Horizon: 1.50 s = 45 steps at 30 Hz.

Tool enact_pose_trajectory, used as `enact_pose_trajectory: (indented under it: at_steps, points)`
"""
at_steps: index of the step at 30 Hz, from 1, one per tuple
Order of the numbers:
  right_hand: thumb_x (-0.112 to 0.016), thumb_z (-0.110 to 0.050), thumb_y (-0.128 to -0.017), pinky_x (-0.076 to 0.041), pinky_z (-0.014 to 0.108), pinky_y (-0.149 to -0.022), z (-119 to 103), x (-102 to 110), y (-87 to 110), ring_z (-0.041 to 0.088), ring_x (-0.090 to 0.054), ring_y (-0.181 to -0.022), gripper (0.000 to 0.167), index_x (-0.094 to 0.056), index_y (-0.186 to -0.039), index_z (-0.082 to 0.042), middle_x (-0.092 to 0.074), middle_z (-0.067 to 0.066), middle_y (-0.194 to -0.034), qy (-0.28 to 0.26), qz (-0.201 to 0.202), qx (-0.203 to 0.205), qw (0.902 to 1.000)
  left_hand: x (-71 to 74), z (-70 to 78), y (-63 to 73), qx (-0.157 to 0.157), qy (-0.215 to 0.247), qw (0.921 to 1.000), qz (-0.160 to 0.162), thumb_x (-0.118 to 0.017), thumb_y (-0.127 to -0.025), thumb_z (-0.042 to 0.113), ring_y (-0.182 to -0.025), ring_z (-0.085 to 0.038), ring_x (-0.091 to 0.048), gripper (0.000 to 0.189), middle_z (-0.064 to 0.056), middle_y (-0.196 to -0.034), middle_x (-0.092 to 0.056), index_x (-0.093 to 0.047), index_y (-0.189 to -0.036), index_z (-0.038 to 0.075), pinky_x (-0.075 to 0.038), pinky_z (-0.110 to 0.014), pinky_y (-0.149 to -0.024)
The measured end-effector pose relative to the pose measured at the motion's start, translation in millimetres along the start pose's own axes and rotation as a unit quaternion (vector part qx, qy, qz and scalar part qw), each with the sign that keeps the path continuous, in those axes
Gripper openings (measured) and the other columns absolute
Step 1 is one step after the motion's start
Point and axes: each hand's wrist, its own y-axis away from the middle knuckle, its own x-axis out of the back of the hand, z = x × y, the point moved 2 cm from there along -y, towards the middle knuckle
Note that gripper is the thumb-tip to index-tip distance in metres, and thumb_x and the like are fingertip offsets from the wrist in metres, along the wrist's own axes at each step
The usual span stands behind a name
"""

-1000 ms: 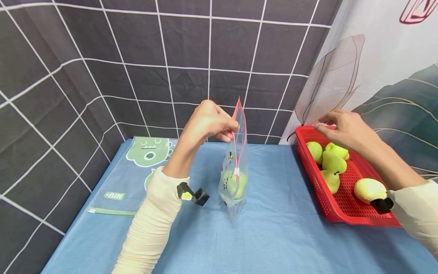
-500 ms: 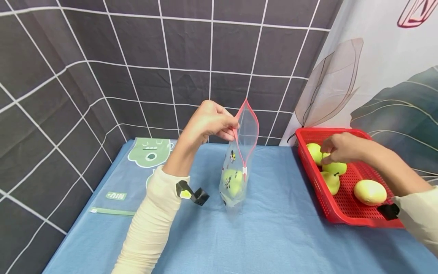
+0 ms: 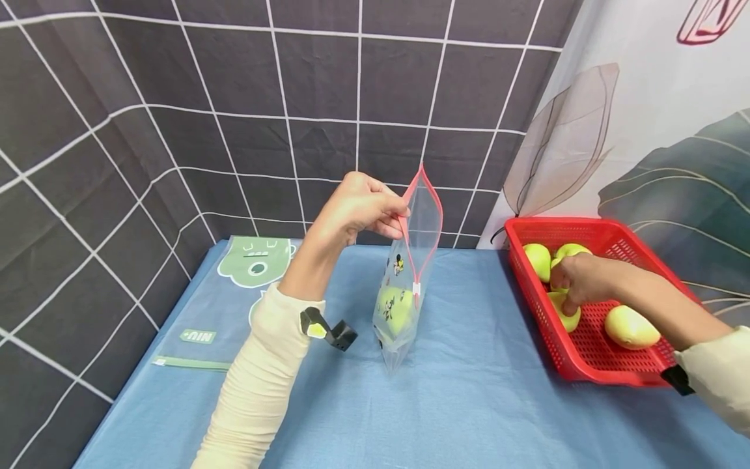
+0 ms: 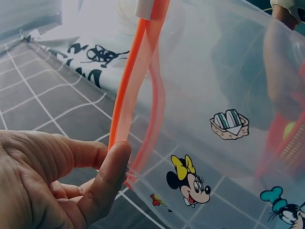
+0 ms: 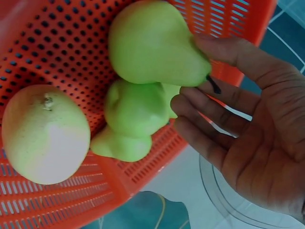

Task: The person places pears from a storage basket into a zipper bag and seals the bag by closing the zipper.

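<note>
My left hand pinches the red zip edge of a clear slider bag with cartoon figures on it. The bag hangs with its mouth spread apart, and a green fruit sits low inside. In the left wrist view, the thumb and forefinger hold the orange-red zip strip. Over at the red basket, my right hand reaches in among the fruit. From the right wrist view, its thumb and forefinger pinch the narrow stem end of a green pear.
Beside that pear in the basket lie more green fruits and a larger pale yellow fruit. A flat bag with a green cartoon print lies at the left of the blue cloth. A dark gridded backdrop stands behind.
My right hand has come down into the basket and toward its near side, onto the pear. The bag's mouth has spread wider, while my left hand keeps its hold.
</note>
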Motion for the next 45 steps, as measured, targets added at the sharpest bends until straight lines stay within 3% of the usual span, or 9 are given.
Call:
enact_pose_trajectory:
  at_steps: [5,9,16,24,30,34,45]
  points:
    - [-0.098,-0.009,-0.072,-0.059,0.031,-0.070,1,-5,-0.3,0.017,-0.061,-0.083,0.036,-0.079,-0.102,-0.002,-0.072,0.000,-0.089,0.004,0.008,0.009,0.9999,-0.1,-0.6,-0.1,-0.005,0.000,1.0000,0.001,-0.072,-0.097,-0.009,-0.052,-0.014,-0.074,0.010,-0.010,-0.065,-0.074,-0.080,-0.098,-0.015,-0.069,-0.030,-0.059]
    - [-0.098,-0.009,-0.072,-0.050,0.025,-0.064,1,-8,-0.6,0.015,-0.055,-0.078,0.031,-0.077,-0.095,-0.007,-0.067,-0.003,-0.084,0.007,0.017,0.017,0.9997,0.0,-0.4,0.2,-0.010,-0.001,0.9999,0.004,-0.072,-0.096,-0.009,-0.052,-0.014,-0.074,0.010,-0.010,-0.064,-0.074,-0.080,-0.097,-0.015,-0.069,-0.031,-0.059]
    - [-0.100,-0.011,-0.070,-0.052,0.025,-0.063,1,-11,-1.2,0.014,-0.056,-0.078,0.033,-0.078,-0.095,-0.008,-0.067,-0.003,-0.084,0.012,0.028,0.019,0.9994,-0.2,-1.2,0.6,-0.010,-0.002,0.9999,0.005,-0.072,-0.096,-0.010,-0.052,-0.014,-0.074,0.009,-0.010,-0.064,-0.074,-0.080,-0.098,-0.014,-0.069,-0.031,-0.059]
    - [-0.097,-0.012,-0.066,-0.047,0.024,-0.061,2,-11,0.8,0.013,-0.052,-0.073,0.027,-0.079,-0.085,-0.011,-0.064,-0.007,-0.077,0.057,0.057,0.036,0.9961,-1.2,0.2,2.5,-0.009,-0.007,0.9999,0.004,-0.072,-0.095,-0.010,-0.052,-0.013,-0.074,0.010,-0.010,-0.063,-0.074,-0.080,-0.098,-0.015,-0.068,-0.029,-0.058]
    - [-0.096,-0.012,-0.064,-0.052,0.027,-0.064,1,-4,4.4,0.013,-0.057,-0.074,0.026,-0.078,-0.082,-0.011,-0.069,-0.006,-0.077,0.079,0.087,0.039,0.9923,-1.8,-0.8,3.8,-0.001,0.001,1.0000,0.007,-0.072,-0.095,-0.011,-0.051,-0.014,-0.074,0.009,-0.010,-0.063,-0.074,-0.080,-0.098,-0.015,-0.068,-0.030,-0.057]
    - [-0.096,-0.012,-0.064,-0.046,0.026,-0.062,-1,4,7.2,0.013,-0.053,-0.072,0.025,-0.076,-0.079,-0.012,-0.064,-0.007,-0.074,0.076,0.099,0.029,0.9918,-1.3,-1.9,4.1,-0.002,0.003,1.0000,0.007,-0.072,-0.095,-0.012,-0.051,-0.014,-0.073,0.009,-0.010,-0.063,-0.073,-0.079,-0.098,-0.015,-0.068,-0.030,-0.057]
    - [-0.099,-0.019,-0.067,-0.062,0.037,-0.073,-4,32,19.1,0.019,-0.072,-0.084,0.036,-0.086,-0.097,-0.003,-0.081,0.002,-0.091,0.098,0.146,0.008,0.9844,1.5,-2.7,4.5,-0.008,-0.003,0.9999,0.008,-0.074,-0.094,-0.011,-0.052,-0.015,-0.075,0.009,-0.011,-0.064,-0.074,-0.080,-0.099,-0.015,-0.069,-0.032,-0.059]
